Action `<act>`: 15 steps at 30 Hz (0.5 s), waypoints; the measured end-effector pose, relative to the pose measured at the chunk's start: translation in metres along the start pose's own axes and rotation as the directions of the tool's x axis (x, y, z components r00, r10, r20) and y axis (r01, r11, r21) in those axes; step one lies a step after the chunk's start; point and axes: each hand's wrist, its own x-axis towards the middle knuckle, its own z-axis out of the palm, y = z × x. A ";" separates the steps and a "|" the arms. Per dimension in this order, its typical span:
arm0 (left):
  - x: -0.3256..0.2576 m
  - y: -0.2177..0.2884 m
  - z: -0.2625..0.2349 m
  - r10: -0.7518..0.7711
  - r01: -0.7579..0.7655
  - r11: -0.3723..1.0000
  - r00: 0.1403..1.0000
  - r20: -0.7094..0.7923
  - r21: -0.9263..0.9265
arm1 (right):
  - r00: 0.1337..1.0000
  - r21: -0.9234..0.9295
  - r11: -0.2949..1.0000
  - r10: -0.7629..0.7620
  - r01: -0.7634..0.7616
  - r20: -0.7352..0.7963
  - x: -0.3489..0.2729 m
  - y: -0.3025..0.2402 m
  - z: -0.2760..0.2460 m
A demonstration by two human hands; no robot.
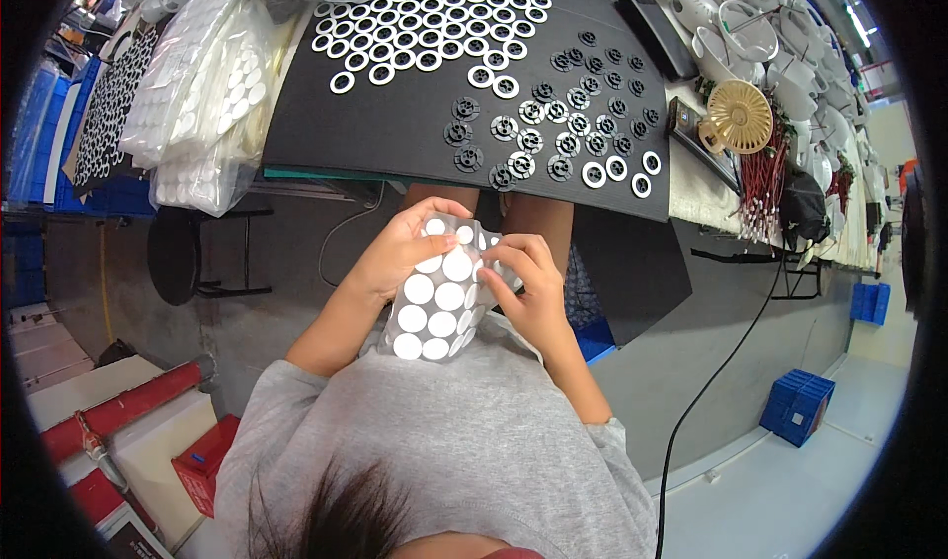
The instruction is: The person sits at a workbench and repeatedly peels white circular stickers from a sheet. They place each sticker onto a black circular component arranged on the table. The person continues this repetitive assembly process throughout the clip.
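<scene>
In front of my chest is a bent, translucent sheet of round white stickers [433, 320], its rows of discs facing up. My left hand [400, 250] grips the sheet's upper left part, thumb lying on top and fingers behind. At the upper right edge my right hand [528, 280] is closed in a pinch on the sheet, which curls there; whether a single sticker sits between the fingertips is hidden. Past my hands, black round plastic parts [568, 144] lie on a black board [365, 129]. Farther back are many white-rimmed black rings [430, 36].
Clear plastic bags of white disc sheets [232, 95] lie left of the board. At the right stand a beige fan [739, 117], red wires [772, 179] and piled white shells [726, 45]. A black cable [706, 401] hangs right of me. A blue crate [798, 408] sits on the floor.
</scene>
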 end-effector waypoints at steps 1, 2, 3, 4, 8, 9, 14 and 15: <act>0.001 -0.003 -0.002 0.004 -0.004 1.000 1.000 0.008 -0.013 | 1.000 0.008 1.000 -0.002 0.002 0.016 0.000 0.001 -0.001; 0.002 -0.006 -0.004 0.007 -0.007 1.000 1.000 0.017 -0.025 | 0.999 0.031 0.999 0.027 -0.028 0.037 0.001 0.000 -0.002; 0.003 -0.008 -0.005 -0.003 0.003 1.000 1.000 0.015 -0.018 | 0.997 0.053 0.997 0.055 -0.058 0.058 0.001 -0.002 -0.004; 0.003 -0.009 -0.006 -0.013 0.013 1.000 1.000 0.013 -0.011 | 0.993 0.074 0.993 0.082 -0.088 0.081 0.002 -0.003 -0.006; 0.002 -0.008 -0.003 -0.022 0.023 0.999 0.999 0.025 -0.026 | 0.990 0.097 0.990 0.087 -0.097 0.110 0.001 -0.002 -0.008; 0.002 -0.007 -0.002 -0.027 0.028 0.999 0.999 0.022 -0.021 | 0.988 0.084 0.991 0.092 -0.102 0.122 0.002 -0.001 -0.009; 0.003 -0.007 -0.002 -0.064 0.064 0.997 0.998 0.009 -0.038 | 0.988 -0.033 0.999 0.011 -0.006 0.156 0.006 -0.003 -0.011; 0.004 -0.008 -0.003 -0.067 0.068 0.997 0.998 0.002 -0.045 | 0.988 -0.036 0.999 -0.011 0.017 0.156 0.007 -0.003 -0.012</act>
